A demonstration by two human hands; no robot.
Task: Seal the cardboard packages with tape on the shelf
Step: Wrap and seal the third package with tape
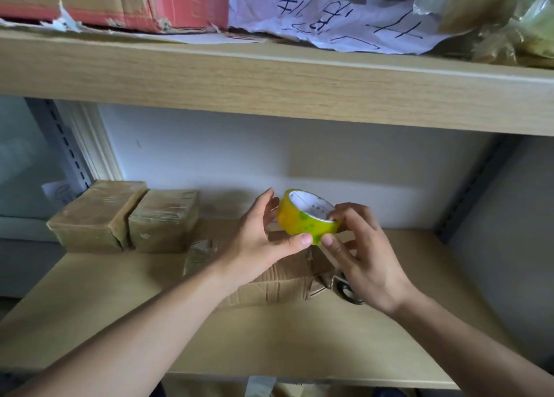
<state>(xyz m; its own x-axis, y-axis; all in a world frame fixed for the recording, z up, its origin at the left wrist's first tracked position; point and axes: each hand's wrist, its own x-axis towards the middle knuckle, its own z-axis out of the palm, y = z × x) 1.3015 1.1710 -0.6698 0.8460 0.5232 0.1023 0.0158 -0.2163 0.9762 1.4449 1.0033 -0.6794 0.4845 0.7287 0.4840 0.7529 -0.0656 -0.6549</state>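
1. Nearest the camera, two bare forearms reach in over the shelf [90, 300] and meet at the tape roll [305, 218], which is held in the air just above the cardboard box [278, 279].
2. The tape roll is tilted, its open core facing up and away from the person; its band runs left to right between the two hands.
3. The left hand [263, 241] cups the roll's left side, thumb pressed on the near edge and fingers spread loosely behind it.
4. The right hand [359, 253] pinches the roll's right rim, fingers curled over the core and thumb on the near edge beside the left thumb. Judging by that, the loose end is likely being sought there.
5. The box lies directly under the roll, its long side running left to right, so tape would be drawn along it.
6. Scissors [349, 291] sit at the box's right end, under the right hand.
7. Left of the box, two wrapped packages [126, 217] stand side by side.
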